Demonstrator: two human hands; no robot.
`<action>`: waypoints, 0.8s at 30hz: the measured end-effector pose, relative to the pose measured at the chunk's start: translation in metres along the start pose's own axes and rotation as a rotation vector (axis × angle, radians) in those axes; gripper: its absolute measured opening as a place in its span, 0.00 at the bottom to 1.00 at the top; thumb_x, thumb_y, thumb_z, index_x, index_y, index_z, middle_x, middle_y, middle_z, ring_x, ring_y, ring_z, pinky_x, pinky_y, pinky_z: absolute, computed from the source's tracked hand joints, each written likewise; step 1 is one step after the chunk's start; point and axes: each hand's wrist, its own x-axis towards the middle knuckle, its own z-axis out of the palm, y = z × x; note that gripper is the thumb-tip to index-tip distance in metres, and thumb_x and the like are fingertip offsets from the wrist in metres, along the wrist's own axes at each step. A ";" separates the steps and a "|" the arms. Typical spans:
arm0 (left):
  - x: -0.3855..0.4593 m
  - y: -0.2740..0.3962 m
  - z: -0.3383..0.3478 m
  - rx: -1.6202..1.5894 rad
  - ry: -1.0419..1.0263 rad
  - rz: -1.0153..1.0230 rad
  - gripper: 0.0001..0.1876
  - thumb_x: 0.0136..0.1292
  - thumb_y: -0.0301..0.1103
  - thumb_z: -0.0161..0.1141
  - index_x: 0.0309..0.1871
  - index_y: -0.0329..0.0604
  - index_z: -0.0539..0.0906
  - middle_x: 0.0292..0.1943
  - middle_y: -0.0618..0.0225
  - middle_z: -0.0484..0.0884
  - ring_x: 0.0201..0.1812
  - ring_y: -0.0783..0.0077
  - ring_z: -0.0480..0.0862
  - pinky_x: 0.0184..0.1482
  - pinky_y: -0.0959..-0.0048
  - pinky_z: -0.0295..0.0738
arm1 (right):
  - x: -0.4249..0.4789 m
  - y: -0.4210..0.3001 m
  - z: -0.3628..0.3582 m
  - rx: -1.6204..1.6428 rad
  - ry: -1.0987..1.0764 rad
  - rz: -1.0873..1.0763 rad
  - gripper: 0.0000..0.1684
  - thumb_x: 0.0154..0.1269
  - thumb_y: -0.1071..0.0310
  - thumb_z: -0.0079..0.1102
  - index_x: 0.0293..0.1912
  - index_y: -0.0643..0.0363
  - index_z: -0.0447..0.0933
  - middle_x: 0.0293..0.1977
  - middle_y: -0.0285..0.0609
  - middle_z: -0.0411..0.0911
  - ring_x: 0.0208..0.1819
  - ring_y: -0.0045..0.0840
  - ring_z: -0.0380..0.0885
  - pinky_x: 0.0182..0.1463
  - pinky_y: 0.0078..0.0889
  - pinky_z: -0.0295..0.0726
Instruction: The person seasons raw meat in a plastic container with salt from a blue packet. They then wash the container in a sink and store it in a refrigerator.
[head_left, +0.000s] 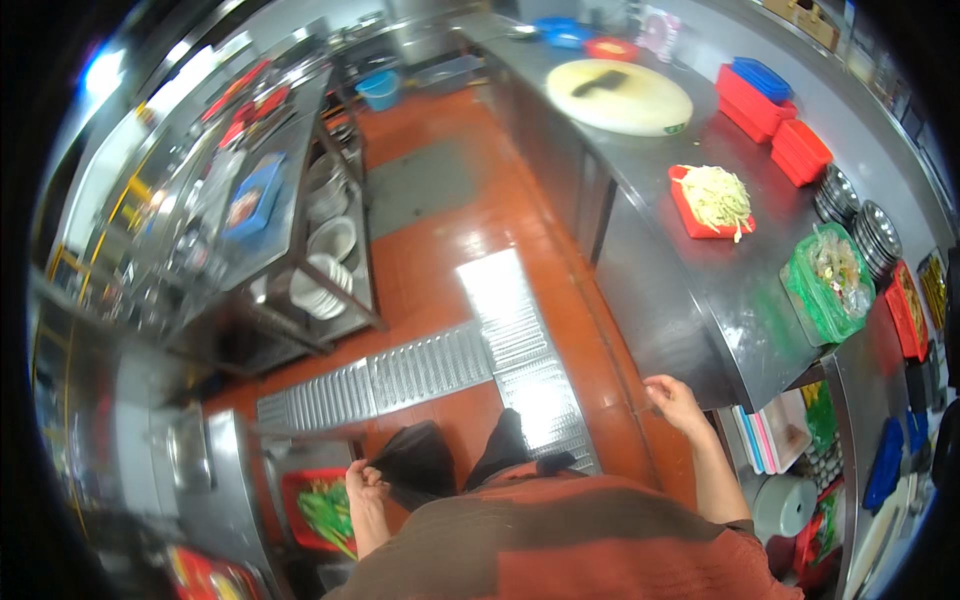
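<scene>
My left hand (367, 481) hangs at my left side with its fingers curled, beside a red tray (300, 517) of green leafy vegetables; whether it pinches anything is not clear. My right hand (670, 400) is held out low by the steel counter (720, 300), its fingers loosely bent and nothing visible in it. On that counter are a red basket (682, 204) heaped with shredded pale green vegetable (716, 196) and a green-lined container (814, 300) with clear plastic bags. Farther back, a dark cleaver-like blade (600, 84) lies on a round white chopping board (652, 112).
Metal drain grates (427, 367) cross the red tiled floor (420, 285). To the left, a steel rack (292, 225) holds a blue tray (262, 195) and stacked white dishes (322, 289). Red containers (801, 152) and metal bowls (876, 232) line the wall. A blue bucket (379, 90) stands farther off.
</scene>
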 end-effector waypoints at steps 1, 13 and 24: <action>-0.002 0.022 0.039 0.011 -0.081 -0.123 0.18 0.53 0.37 0.49 0.11 0.57 0.56 0.07 0.81 0.53 0.08 0.78 0.54 0.19 0.73 0.52 | 0.010 -0.005 -0.002 0.095 0.015 0.097 0.14 0.62 0.68 0.49 0.47 0.61 0.72 0.36 0.41 0.78 0.33 0.20 0.76 0.36 0.23 0.75; -0.118 0.219 0.458 0.086 -1.161 0.384 0.08 0.55 0.31 0.52 0.37 0.40 0.70 0.25 0.74 0.69 0.16 0.84 0.61 0.29 0.76 0.66 | 0.194 -0.037 -0.113 0.900 0.638 0.163 0.20 0.61 0.62 0.55 0.50 0.57 0.63 0.38 0.39 0.73 0.33 0.23 0.76 0.33 0.21 0.73; -0.306 0.259 0.831 0.366 -1.962 0.231 0.13 0.58 0.25 0.52 0.45 0.30 0.65 0.26 0.67 0.66 0.25 0.77 0.65 0.23 0.82 0.59 | 0.245 -0.051 -0.132 1.015 0.919 0.115 0.20 0.58 0.70 0.49 0.51 0.58 0.63 0.37 0.40 0.74 0.33 0.23 0.75 0.29 0.20 0.72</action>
